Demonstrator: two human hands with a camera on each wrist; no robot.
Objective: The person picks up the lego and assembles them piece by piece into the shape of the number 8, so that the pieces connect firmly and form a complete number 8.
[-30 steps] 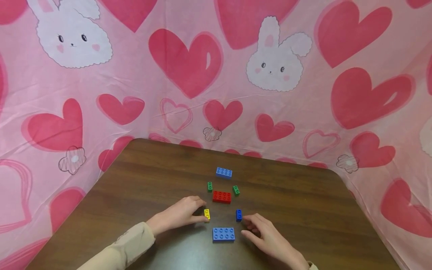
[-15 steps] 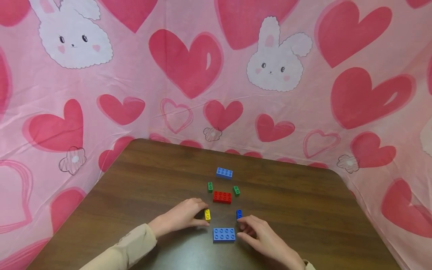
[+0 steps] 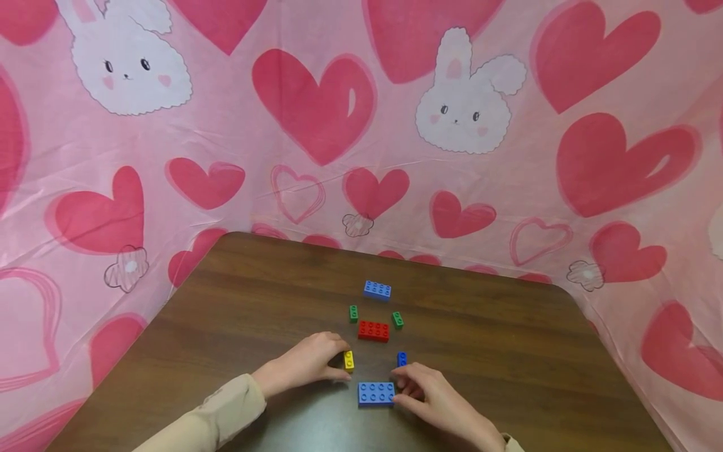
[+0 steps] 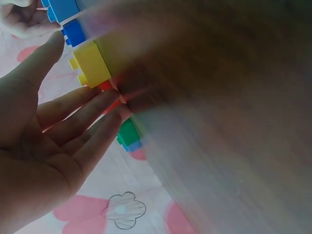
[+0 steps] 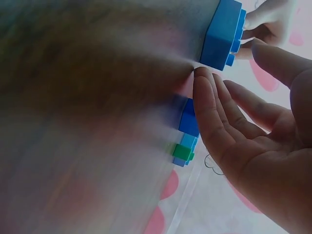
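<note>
My left hand point(image 3: 305, 362) is spread beside a small yellow brick point(image 3: 348, 360), thumb in front and fingers behind. The left wrist view has a gap between the thumb and that yellow brick point(image 4: 91, 65). My right hand point(image 3: 437, 395) hovers low at the right end of a light blue eight-stud brick point(image 3: 373, 393). In the right wrist view its thumb and fingers stand apart, with the light blue brick point(image 5: 222, 36) just beyond them. A small dark blue brick point(image 3: 401, 359) sits behind the right fingertips, partly hidden. Whether either hand touches a brick I cannot tell.
Behind the hands lie a red eight-stud brick point(image 3: 373, 331), a left green brick point(image 3: 353, 314), a right green brick point(image 3: 398, 320) and another light blue brick point(image 3: 377, 289). The brown table point(image 3: 271, 276) meets a pink heart-patterned cloth point(image 3: 294, 144) at its back edge.
My right hand has moved left, from beside the dark blue brick to the end of the near light blue brick. The left hand has barely shifted at the yellow brick.
</note>
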